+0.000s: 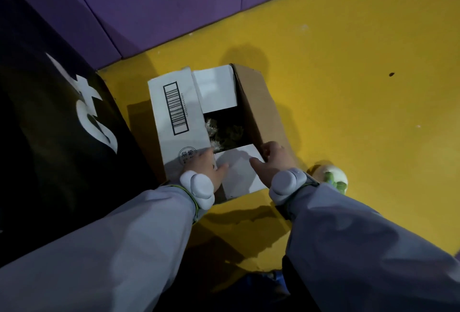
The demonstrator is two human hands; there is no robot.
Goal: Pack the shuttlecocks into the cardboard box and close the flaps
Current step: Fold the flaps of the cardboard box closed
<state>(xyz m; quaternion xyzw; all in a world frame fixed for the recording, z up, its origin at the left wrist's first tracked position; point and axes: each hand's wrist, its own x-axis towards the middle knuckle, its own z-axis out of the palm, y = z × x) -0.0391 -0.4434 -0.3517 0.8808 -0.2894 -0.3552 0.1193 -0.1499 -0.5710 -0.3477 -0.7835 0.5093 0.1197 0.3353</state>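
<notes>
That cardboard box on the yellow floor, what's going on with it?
A person is closing the cardboard box. The left hand presses flat on the barcode flap, and the right hand grips the near flap's edge. Shuttlecocks show through the gap; the right-side flap is upright.

Access to the cardboard box (pixel 258 112) is from above only, through a dark gap at its centre bounded by the barcode flap (pixel 174 110) folded in on the left, the far flap (pixel 215 87), the near flap (pixel 239 169) and the upright brown flap (pixel 256 102) on the right. Shuttlecocks (pixel 219 130) appear to fill the bottom of that gap, though the interior is too dark to judge the room above them. A black panel (pixel 49 125) stands close on the box's left, whereas the yellow floor (pixel 361 87) to the right lies open apart from a white-and-green object (pixel 332 174) near the right wrist.
</notes>
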